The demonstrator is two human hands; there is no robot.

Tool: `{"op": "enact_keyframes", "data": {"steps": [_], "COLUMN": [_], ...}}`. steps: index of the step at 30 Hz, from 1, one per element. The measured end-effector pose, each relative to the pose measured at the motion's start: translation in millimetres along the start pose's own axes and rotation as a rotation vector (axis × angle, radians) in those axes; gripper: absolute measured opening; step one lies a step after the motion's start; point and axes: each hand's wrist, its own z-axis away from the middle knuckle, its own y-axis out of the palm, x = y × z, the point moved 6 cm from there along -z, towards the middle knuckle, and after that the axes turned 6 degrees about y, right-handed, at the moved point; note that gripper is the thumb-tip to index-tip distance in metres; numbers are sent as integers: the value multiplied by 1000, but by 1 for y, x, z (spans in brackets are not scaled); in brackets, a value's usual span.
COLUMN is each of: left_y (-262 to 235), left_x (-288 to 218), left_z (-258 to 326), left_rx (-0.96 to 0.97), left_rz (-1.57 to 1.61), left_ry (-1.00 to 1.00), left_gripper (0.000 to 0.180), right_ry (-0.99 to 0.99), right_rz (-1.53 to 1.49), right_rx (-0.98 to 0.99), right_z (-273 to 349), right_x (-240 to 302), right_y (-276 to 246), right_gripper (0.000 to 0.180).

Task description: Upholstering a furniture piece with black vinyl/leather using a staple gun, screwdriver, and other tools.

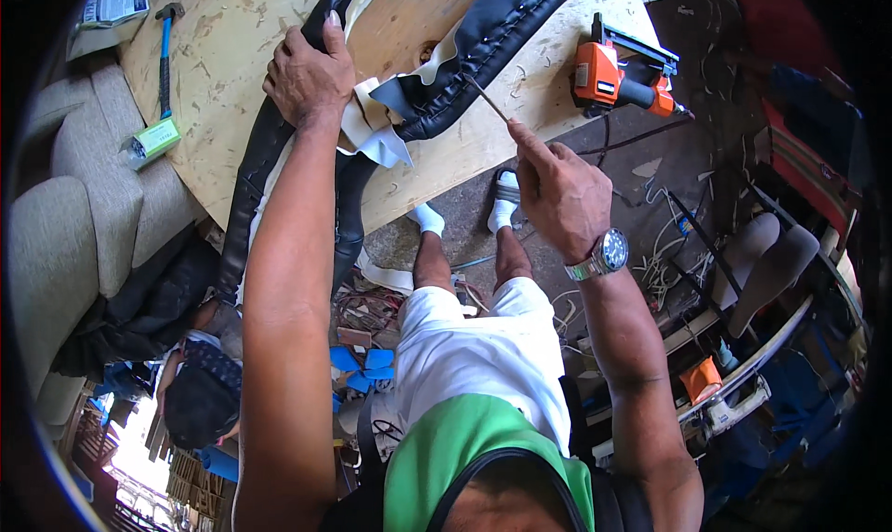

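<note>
Green shirt (455,430): nearest
Left hand (311,77): on black cover (258,151), grip unclear
Right hand (565,196): gripping thin tool (489,100)
Tip (470,78): best kept shallow at puckered seam (506,43)

Dark print (167,136) on green-and-white box (154,143), tiny label (583,74) (unreadable) on orange nail gun (609,71)

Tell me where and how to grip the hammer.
Probably by the lower handle, from above and its right: the hammer lies with its head at the far end, tabletop right of it, and a small box by the near end.
</note>
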Motion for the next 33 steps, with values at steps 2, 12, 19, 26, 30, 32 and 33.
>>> {"op": "enact_keyframes", "data": {"steps": [2,12,19,26,30,32,33], "left_y": [0,10,17,20,10,7,6], "left_x": [-2,3,-4,-13,-6,-6,-6], "left_z": [-2,-40,-66,-45,-22,-14,-9], "left_rx": [17,171,161,255,160,125,121], "left_rz": [2,-10,-56,34,29,17,13], "left_ry": [-3,-13,10,-44,-44,-41,-47], "left_gripper": [70,70,69,68,68,69,69], "right_ry": [26,37,75,-239,-168,-152,-128], "right_rz": [68,152,-53,-294,-243,-208,-174], "right_rx": [33,207,221,-166,-127,-101,-75], "right_z": [-9,-58,-57,-46,-9,12,17], "right_x": [15,42,20,-64,-54,-43,-38], "right_y": [-16,-31,8,77,53,33,27], "right_gripper": [38,49,66,76,65,63,61]}}
